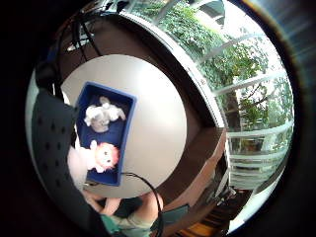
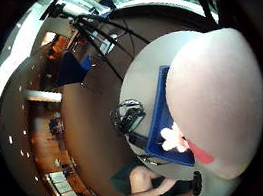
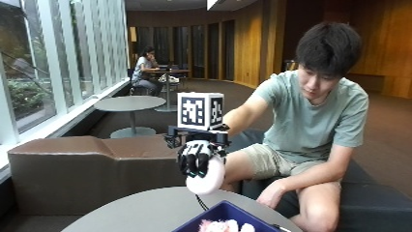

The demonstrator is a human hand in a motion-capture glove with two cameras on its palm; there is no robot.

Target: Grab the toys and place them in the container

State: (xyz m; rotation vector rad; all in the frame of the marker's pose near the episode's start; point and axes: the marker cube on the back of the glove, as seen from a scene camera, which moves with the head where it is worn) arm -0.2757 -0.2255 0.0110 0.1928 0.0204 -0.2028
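Observation:
My gloved right hand [image 3: 196,158] grips a pale round plush toy [image 3: 206,181] from above, fingers curled over its top. It hangs in the air above the far end of the blue container [image 3: 219,213], which stands on the round grey table [image 3: 135,215]. The thumb side palm view is largely filled by this plush toy [image 2: 216,104], which has a red patch at one edge. Inside the container [image 1: 127,123] lie a white plush animal [image 1: 102,114] and a pink-haired doll [image 1: 104,157]. The glove [image 1: 52,133] hides one side of the container.
A coil of black cable [image 2: 128,116] lies on the table beside the container [image 2: 157,121]. A brown bench [image 3: 90,164] runs behind the table along the windows. The person's bare left hand [image 3: 270,195] rests by the knee, off the table.

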